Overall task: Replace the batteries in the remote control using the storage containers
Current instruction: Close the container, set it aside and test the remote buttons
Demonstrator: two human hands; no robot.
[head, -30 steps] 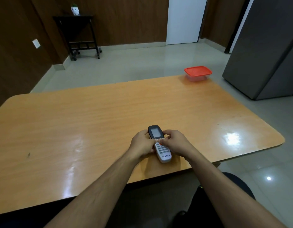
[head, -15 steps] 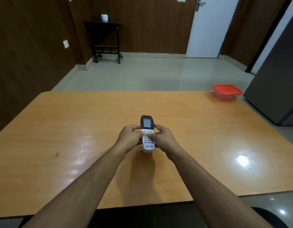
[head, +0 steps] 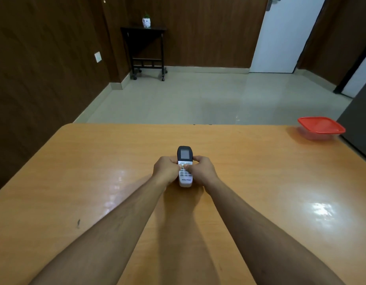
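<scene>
Gripping a slim white remote control with a dark screen end and "VOLTAS" printed near its base (head: 185,167), I held it in both hands above the middle of the glossy orange-brown wooden worktop (head: 260,182). My left hand (head: 165,171) closed its grip around the remote's left edge, my right hand (head: 201,171) closed around the right edge, and both thumbs met on the keypad, button side up. The dark screen end pointed away from me; the white end faced my chest. A clear plastic storage container with a red lid (head: 321,128) sat closed at the worktop's far right corner, well apart from my hands. Light glared off the worktop to my right, and a small dark mark (head: 78,222) showed on its surface near my left forearm. Beyond the worktop lay a pale tiled floor (head: 188,99), a black side table on castors (head: 147,50) with a small white pot (head: 146,22) on top, dark wood-panelled walls and a white door (head: 284,33).
</scene>
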